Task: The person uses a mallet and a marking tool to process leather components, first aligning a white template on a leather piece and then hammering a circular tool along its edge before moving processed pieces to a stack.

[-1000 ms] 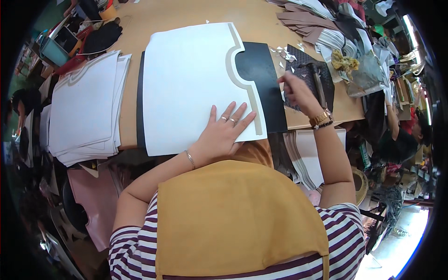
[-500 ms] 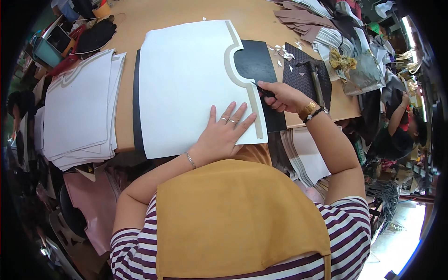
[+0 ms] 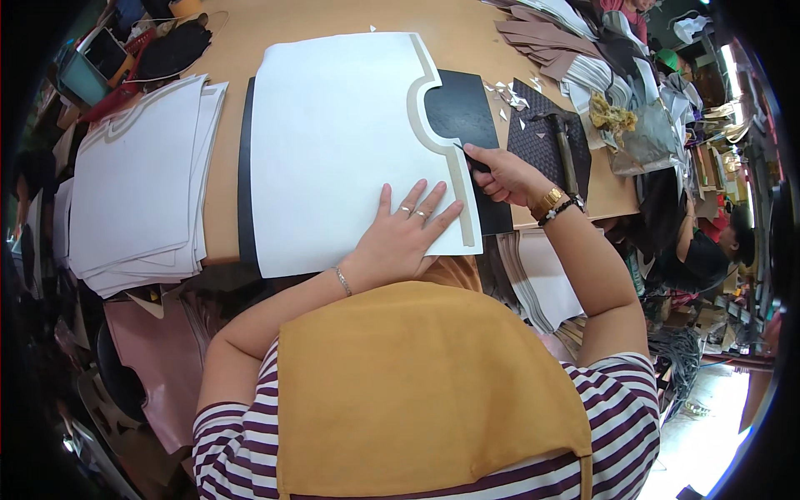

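A large white sheet (image 3: 342, 150) with a beige strip (image 3: 421, 117) along its notched right edge lies over a black board (image 3: 462, 104). My left hand (image 3: 404, 229) is spread flat on the sheet's lower right part, fingers apart, pressing on it. At the right edge, just below the curved notch, my right hand (image 3: 512, 175) is closed around a small black tool (image 3: 477, 163). The tool's tip meets the sheet's edge by the notch's corner. Most of the tool is hidden in my fingers, so its exact kind does not show.
Stacked white sheets (image 3: 137, 183) with similar strips stand at the left. To the right lie a hammer (image 3: 567, 158) on a dark textured piece (image 3: 533, 125), small white scraps (image 3: 510, 96) and brown strips (image 3: 542, 46). Another person (image 3: 704, 250) is at the far right.
The view has shifted slightly. Both hands keep almost the same place on the sheet, and the right hand still grips the black tool at the notch corner.
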